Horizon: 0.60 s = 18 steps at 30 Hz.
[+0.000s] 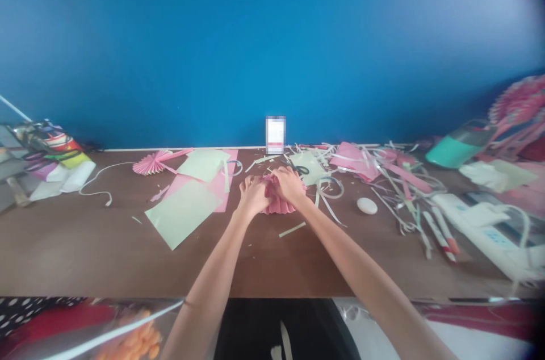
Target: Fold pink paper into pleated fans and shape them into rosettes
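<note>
Both hands partly hide the pleated pink paper point(279, 205), the landmark here, which lies on the table. The left hand point(254, 194) covers its left side and the right hand point(290, 185) its upper right; the fingers of both curl over it, but whether they pinch it I cannot tell. Just beyond it, dark scissor handles point(301, 170) show partly among scraps, and farther back a white upright rectangle point(276, 135) is pixelated.

Far left of the pleated paper, a blurred cluster of coloured items point(59, 150) is too unclear to separate. Far to its right, a teal-and-grey object point(462, 144) may be a container; its contents cannot be made out.

The brown table point(128, 269) meets a plain blue wall point(255, 36). Left of the landmark lie pale green sheets point(183, 213) and a pink paper fan point(150, 163); nearer the person, a pale green strip point(292, 229); to the right, a white oval object point(367, 205) and tangled paper strips point(402, 189).
</note>
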Each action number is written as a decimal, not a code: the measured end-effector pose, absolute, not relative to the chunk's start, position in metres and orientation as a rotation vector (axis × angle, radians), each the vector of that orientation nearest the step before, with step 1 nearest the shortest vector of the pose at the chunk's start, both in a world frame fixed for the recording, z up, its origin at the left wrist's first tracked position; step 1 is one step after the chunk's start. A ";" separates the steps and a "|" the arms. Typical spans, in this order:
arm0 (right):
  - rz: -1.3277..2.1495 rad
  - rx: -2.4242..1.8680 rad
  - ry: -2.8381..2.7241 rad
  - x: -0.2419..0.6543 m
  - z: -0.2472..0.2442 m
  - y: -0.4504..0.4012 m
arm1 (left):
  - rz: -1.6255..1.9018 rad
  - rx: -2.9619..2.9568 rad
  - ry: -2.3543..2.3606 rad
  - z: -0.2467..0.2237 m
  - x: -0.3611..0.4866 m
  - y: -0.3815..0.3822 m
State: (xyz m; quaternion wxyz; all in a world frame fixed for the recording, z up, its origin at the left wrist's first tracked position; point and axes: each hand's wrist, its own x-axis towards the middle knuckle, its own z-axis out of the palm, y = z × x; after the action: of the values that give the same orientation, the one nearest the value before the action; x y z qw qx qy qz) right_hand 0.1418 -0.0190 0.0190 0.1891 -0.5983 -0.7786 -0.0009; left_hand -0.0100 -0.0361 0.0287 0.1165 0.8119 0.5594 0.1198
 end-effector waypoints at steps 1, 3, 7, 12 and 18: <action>-0.007 -1.686 -2.186 0.141 0.020 -0.019 | 0.352 2.380 1.637 0.028 -0.010 -0.036; -0.019 -1.689 -2.185 0.140 0.021 -0.019 | 0.352 2.378 1.642 0.027 -0.010 -0.035; -0.022 -1.653 -2.245 0.141 0.024 -0.022 | 0.339 2.377 1.652 0.025 -0.011 -0.033; -0.057 -1.598 -2.300 0.142 0.025 -0.022 | 0.322 2.424 1.639 0.024 -0.012 -0.033; -0.048 -1.602 -2.316 0.140 0.030 -0.023 | 0.317 2.404 1.648 0.025 -0.012 -0.034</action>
State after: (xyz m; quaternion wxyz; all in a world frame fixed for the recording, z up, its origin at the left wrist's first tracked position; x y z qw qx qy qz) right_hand 0.1398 -0.0235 0.0299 0.1620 -0.5614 -0.8114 -0.0168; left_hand -0.0123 -0.0340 0.0254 0.1046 0.8155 0.5589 0.1075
